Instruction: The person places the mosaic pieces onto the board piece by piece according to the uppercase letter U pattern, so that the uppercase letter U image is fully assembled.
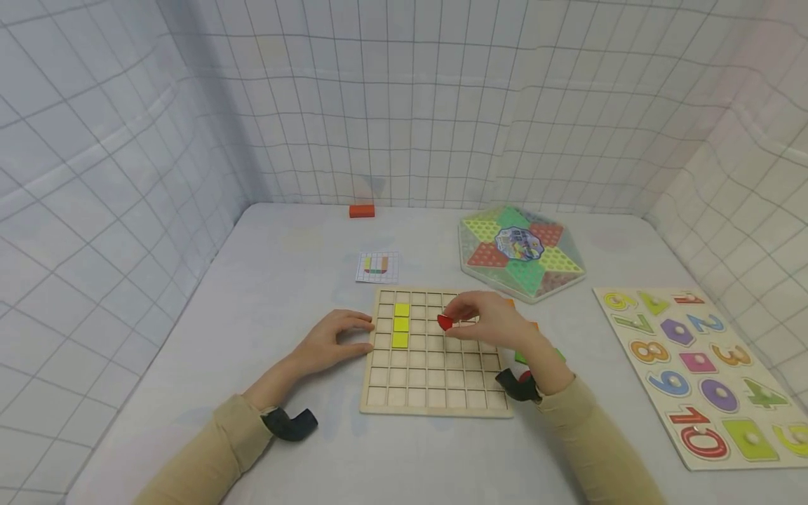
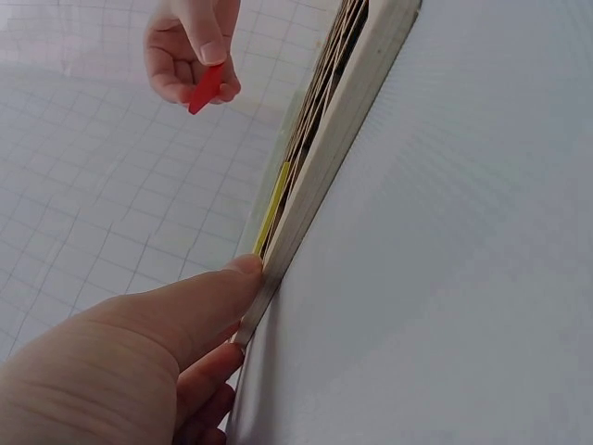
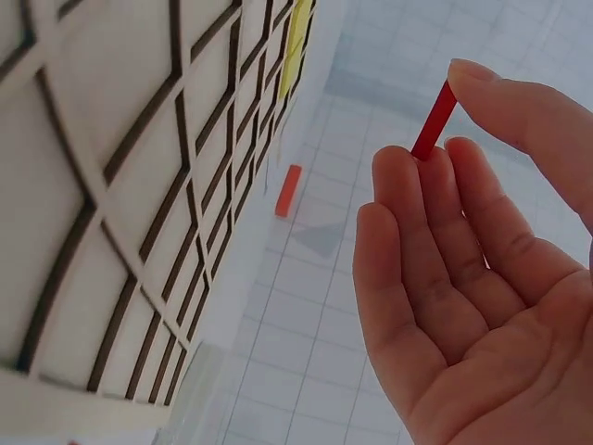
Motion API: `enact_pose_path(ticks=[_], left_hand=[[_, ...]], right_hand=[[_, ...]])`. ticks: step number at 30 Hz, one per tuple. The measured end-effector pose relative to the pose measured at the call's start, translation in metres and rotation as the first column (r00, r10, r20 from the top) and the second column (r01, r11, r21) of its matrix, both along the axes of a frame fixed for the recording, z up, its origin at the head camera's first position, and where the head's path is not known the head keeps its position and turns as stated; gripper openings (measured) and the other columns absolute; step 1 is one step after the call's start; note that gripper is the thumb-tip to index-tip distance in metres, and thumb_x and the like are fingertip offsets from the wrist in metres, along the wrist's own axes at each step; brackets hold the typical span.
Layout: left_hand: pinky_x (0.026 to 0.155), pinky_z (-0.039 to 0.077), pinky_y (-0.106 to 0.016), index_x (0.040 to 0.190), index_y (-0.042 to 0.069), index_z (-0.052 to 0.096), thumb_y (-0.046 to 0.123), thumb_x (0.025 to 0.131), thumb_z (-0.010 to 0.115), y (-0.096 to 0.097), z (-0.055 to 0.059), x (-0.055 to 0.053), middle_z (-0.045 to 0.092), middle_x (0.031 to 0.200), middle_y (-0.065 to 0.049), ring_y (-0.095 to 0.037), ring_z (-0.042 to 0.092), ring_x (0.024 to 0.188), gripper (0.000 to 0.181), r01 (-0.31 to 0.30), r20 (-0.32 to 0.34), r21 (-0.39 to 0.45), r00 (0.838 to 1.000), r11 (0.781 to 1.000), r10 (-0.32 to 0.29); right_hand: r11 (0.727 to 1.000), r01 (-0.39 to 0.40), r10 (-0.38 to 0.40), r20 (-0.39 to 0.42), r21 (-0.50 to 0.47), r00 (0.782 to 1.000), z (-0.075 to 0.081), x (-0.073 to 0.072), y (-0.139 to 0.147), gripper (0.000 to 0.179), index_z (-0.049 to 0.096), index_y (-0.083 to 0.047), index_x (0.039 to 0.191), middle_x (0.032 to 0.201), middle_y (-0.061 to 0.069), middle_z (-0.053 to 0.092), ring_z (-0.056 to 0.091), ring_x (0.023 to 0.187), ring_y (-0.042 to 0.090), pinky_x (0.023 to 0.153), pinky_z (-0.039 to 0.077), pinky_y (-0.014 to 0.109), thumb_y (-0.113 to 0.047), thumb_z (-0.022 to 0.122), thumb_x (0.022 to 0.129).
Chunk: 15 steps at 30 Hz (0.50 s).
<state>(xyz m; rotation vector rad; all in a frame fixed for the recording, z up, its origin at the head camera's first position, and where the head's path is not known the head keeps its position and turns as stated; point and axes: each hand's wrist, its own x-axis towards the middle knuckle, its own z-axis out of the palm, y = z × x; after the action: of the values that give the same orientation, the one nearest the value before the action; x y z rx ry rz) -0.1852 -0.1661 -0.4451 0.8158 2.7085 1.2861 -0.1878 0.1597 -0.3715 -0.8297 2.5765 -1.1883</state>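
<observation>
A wooden grid board (image 1: 435,403) lies on the table with three yellow tiles (image 1: 400,324) in a column at its upper left. My right hand (image 1: 489,319) hovers over the board's upper right and pinches a thin red tile (image 1: 445,322) between thumb and fingertips; the red tile (image 3: 433,120) shows edge-on in the right wrist view and again, as the red tile (image 2: 206,89), in the left wrist view. My left hand (image 1: 334,340) rests flat on the table, its fingertips (image 2: 243,271) touching the board's left edge (image 2: 306,213).
A small pattern card (image 1: 377,267) lies behind the board. An orange block (image 1: 362,210) sits by the back wall. A hexagonal star game board (image 1: 520,251) is at the back right, a number puzzle (image 1: 701,368) at the right. Coloured pieces (image 1: 520,356) lie partly hidden behind my right wrist.
</observation>
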Motion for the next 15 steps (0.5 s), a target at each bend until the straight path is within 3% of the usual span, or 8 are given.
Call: enact_pose_path(ticks=[8,15], left_hand=[[0.102,0.034,-0.045,0.112,0.014,0.068,0.032,0.081,0.075,0.0,-0.001,0.0,0.058,0.124,0.0,-0.022,0.046,0.121,0.036,0.0,-0.006,-0.004,1.0,1.0,0.0],[0.1,0.035,-0.048,0.111,0.014,0.068,0.03,0.081,0.075,0.001,0.001,0.001,0.059,0.123,-0.001,-0.025,0.047,0.119,0.036,-0.004,-0.017,-0.003,1.0,1.0,0.004]], right_hand=[[0.993,-0.08,0.078,0.026,0.089,0.997,-0.004,-0.003,-0.033,0.019,0.067,-0.014,0.097,0.091,-0.007,0.065,0.06,0.087,0.017,0.08,0.051,0.031,-0.019,0.076,0.08],[0.986,-0.109,0.102,0.061,0.123,0.993,-0.013,-0.005,-0.054,0.019,0.068,-0.014,0.095,0.087,-0.009,0.064,0.059,0.08,0.007,0.074,0.05,0.024,-0.019,0.076,0.079]])
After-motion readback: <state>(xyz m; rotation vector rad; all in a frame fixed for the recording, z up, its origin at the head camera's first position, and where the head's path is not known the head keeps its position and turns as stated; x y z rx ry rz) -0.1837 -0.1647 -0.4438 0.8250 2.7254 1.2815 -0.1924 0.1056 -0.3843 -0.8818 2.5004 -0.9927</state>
